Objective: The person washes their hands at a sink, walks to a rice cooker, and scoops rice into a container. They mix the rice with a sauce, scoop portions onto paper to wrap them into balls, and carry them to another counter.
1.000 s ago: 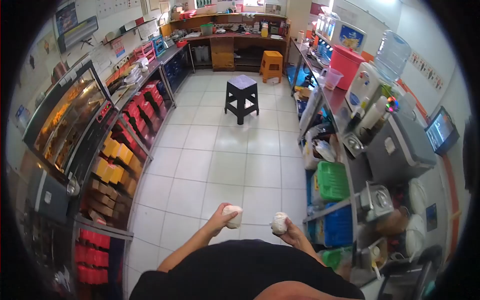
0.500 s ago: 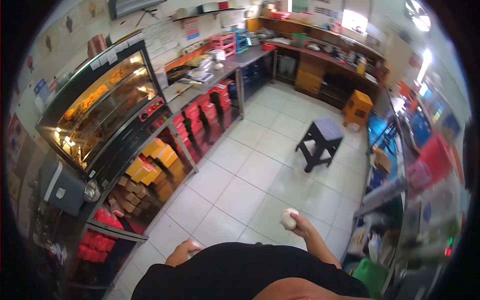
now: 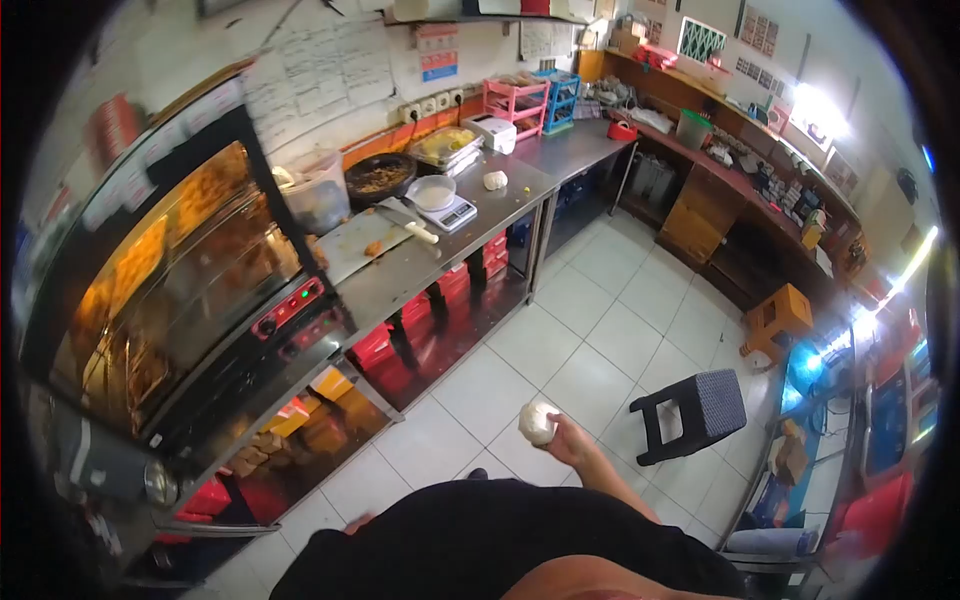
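Observation:
My right hand is closed around a white, round wrapped bundle, held out over the tiled floor. What is inside the wrapping cannot be seen. Only a sliver of my left hand shows beside the black shirt, its fingers hidden. A second white bundle of similar look rests on the steel counter. Near it are a digital scale with a bowl on it, a white-handled knife and a cutting board with crumbs.
On the left stands a lit glass food warmer. A black stool is on the floor to the right, with an orange stool behind it. Red boxes fill the shelf under the counter. A wooden desk lines the far corner.
My view has swung left and come nearer to the counter. The right hand still holds the white bundle, now further left in view. My left hand has slipped mostly behind my body.

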